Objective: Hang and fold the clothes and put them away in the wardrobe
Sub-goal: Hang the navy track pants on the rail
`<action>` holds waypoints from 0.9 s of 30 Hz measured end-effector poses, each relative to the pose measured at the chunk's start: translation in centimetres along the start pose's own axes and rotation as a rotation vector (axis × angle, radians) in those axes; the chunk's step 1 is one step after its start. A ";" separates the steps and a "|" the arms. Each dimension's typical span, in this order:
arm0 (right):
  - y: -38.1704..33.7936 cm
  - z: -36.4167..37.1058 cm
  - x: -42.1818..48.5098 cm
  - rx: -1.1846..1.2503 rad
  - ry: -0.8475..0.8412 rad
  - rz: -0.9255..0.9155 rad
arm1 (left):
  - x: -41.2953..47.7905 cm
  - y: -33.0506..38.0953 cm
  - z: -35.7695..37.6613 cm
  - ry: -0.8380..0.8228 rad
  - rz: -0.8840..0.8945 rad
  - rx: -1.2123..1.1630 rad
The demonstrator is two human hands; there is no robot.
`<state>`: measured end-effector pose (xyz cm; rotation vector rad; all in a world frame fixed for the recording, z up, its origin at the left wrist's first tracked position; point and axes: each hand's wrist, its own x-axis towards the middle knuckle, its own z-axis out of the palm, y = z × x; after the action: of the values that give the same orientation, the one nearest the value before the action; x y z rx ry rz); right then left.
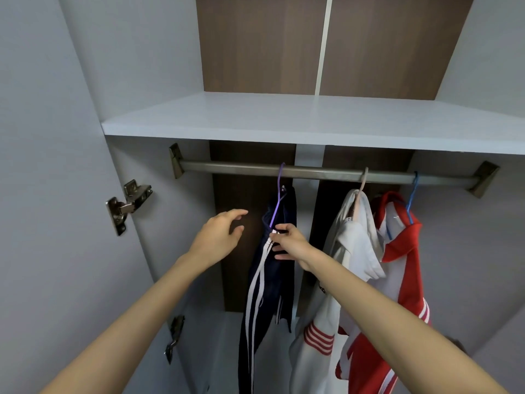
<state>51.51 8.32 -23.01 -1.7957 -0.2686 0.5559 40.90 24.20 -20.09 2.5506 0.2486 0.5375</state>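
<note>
the navy trousers (pixel 267 280) hang in the middle of the frame, on a purple hanger (pixel 279 189) whose hook sits over the metal rail (pixel 233 167) under the white shelf (pixel 255 118). the cloth is dark blue with white stripes that run down its side. it falls long and narrow, in loose folds, to the bottom edge of the frame. my right grip (pixel 289 244) pinches the top of the trousers, just where the hanger wire meets the cloth, with thumb and fingers curled on it. my left grip (pixel 218 233) is released, fingers spread, in the air just left of the trousers and apart from them. further right on the same rail hang a white garment (pixel 355 245) on a beige hanger (pixel 361 189) and a red and white jacket (pixel 397 251) on a blue hanger (pixel 412 200). a metal hinge (pixel 127 206) is at the left of the frame.
</note>
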 end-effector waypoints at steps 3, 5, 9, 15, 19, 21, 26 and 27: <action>0.3 -0.9 -2.1 -0.035 0.038 -0.040 | -1.8 0.7 -0.5 -0.004 0.000 -0.017; 0.5 -1.4 -4.1 -0.029 0.047 -0.058 | -3.2 1.3 -0.8 -0.005 0.006 -0.028; 1.3 -2.4 -9.1 -0.018 0.068 -0.105 | -6.5 3.0 -1.5 0.012 0.035 -0.053; 3.8 -3.7 -18.8 -0.026 0.110 -0.135 | -13.0 6.3 -1.2 -0.023 0.093 -0.166; 6.2 -4.9 -25.7 -0.087 0.182 -0.130 | -17.8 8.7 -0.3 -0.109 0.105 -0.235; 8.0 -5.8 -29.6 -0.133 0.217 -0.118 | -20.2 10.4 0.6 -0.161 0.134 -0.274; 12.1 -8.6 -39.5 -0.191 0.350 -0.097 | -26.4 16.2 2.5 -0.321 0.230 -0.301; 12.3 -8.8 -40.0 -0.229 0.333 -0.099 | -26.7 16.3 2.7 -0.306 0.233 -0.301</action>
<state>20.29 -20.89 -23.54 -2.0500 -0.1953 0.1541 19.05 1.78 -22.34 2.3345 -0.2251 0.2381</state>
